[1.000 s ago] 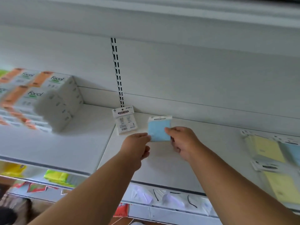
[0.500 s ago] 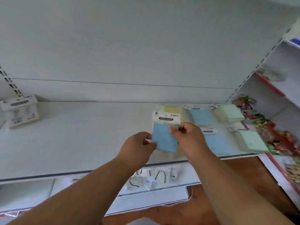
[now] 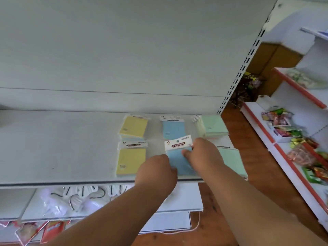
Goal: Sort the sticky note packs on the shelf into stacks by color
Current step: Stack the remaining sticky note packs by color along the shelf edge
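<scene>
On the white shelf, going from the left, two yellow sticky note packs lie one behind the other: the near yellow pack, with a white header card reading "STICKY NOTE", sits close to the shelf's front edge, and the far yellow pack lies behind it toward the back panel. To their right comes the blue column. The left hand is curled at the lower left corner of a blue pack, and the right hand pinches that pack's right side, thumb on its face just under the white header card, so both hands are closed on the one pack. The pack is tilted a little, its header end pointing to the back; whether its underside touches the shelf cannot be told. Behind it another blue pack lies flat near the back panel. Further right, a stack of green packs sits at the back right corner of the shelf, and a near green pack lies by the front edge, partly hidden by the right forearm. On the lower shelf, white items in clear wrapping show beneath the front edge.
</scene>
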`<state>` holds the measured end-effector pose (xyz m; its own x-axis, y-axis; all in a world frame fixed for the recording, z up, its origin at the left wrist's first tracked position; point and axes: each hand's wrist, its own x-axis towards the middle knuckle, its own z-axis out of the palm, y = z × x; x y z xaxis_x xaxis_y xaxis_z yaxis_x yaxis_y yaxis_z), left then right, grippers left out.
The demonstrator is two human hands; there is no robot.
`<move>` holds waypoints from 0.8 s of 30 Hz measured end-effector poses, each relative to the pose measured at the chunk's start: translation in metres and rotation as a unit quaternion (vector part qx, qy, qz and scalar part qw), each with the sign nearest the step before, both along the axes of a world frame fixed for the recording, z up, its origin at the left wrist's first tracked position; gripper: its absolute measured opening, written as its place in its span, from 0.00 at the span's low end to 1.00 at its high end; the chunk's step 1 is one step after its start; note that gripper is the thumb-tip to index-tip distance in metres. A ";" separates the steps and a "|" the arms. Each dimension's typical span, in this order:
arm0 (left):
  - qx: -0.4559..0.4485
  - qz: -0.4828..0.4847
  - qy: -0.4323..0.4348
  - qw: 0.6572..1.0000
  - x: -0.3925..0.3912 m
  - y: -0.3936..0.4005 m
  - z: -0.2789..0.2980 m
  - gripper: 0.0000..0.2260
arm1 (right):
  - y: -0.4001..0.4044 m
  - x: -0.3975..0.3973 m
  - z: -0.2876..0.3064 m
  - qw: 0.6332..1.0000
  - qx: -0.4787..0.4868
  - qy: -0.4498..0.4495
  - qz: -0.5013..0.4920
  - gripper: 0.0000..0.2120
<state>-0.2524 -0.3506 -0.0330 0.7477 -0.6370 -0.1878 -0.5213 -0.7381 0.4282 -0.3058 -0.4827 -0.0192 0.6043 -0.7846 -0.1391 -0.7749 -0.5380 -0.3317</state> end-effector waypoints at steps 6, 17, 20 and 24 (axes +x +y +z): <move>0.033 -0.004 -0.016 0.999 0.000 -0.007 0.005 0.15 | -0.007 0.001 0.002 0.999 -0.026 0.026 0.000 0.14; -0.050 0.092 -0.018 0.994 0.056 0.081 0.016 0.17 | 0.076 0.066 0.015 0.983 -0.040 -0.128 0.126 0.09; -0.059 0.119 -0.014 0.991 0.090 0.128 0.010 0.17 | 0.126 0.112 0.014 0.974 -0.019 -0.155 0.166 0.10; -0.059 0.145 -0.016 0.988 0.160 0.212 0.004 0.17 | 0.206 0.191 0.009 0.967 0.018 -0.169 0.190 0.10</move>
